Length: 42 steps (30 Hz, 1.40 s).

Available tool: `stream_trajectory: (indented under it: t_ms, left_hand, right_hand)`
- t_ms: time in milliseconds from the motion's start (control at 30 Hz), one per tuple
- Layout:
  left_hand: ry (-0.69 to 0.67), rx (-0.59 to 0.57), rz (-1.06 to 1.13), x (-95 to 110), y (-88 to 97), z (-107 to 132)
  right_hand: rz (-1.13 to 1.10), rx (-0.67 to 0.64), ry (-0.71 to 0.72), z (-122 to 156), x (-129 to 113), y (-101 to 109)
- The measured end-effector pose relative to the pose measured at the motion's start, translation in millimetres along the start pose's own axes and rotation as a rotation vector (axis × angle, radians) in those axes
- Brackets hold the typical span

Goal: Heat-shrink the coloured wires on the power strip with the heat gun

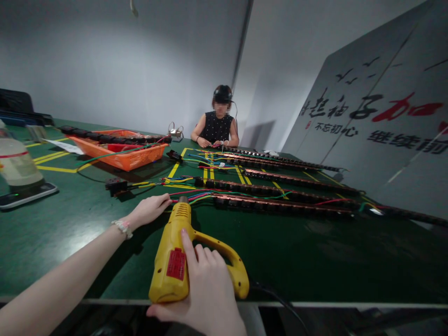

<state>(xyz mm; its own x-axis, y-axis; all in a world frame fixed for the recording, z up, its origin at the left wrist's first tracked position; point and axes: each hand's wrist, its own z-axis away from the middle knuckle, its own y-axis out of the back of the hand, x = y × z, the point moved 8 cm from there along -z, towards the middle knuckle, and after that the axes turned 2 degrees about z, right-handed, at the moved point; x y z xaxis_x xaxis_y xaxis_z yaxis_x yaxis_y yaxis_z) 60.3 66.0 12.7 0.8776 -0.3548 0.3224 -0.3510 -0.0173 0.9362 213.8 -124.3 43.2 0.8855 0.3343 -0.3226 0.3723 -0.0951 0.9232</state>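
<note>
My right hand is wrapped round a yellow heat gun, its index finger laid along the body. The gun's dark nozzle points away from me, just in front of a bundle of coloured wires. Closed on the left end of those wires is my left hand, with a beaded bracelet at the wrist; its fingertips are partly hidden. The wires run into a long black and copper strip lying across the table. Behind it lies a similar strip, its wires ending at a black connector.
An orange basket holding more strips stands at the back left. A bottle and a phone are at far left. Across the green table sits another person, hands on the work. The gun's black cord drops over the front edge.
</note>
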Motion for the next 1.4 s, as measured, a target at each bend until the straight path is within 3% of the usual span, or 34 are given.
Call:
stream_trajectory:
  t_ms: [133, 300, 700, 900, 1167, 1400]
  left_hand:
    - [0.003, -0.032, 0.017, -1, -0.1, -1]
    - [-0.104, -0.033, 0.005, 8, 3.2, 5]
    - [-0.106, 0.121, 0.244, 6, 13.1, 8]
    - [-0.104, 0.138, 0.183, 11, 18.8, 12]
    - [-0.122, 0.185, 0.08, 11, 23.9, 14]
    - [-0.128, 0.147, 0.126, 9, 18.1, 12]
  right_hand:
    - [-0.027, -0.003, 0.01, 0, -3, -3]
    - [-0.058, -0.002, 0.03, 2, 0, -2]
    - [0.007, -0.029, 0.12, 4, -4, -3]
    - [0.033, 0.001, 0.178, 5, -2, 2]
    - [-0.008, -0.039, 0.202, 2, 16, 12]
    - [-0.002, -0.015, 0.053, 7, 46, 28]
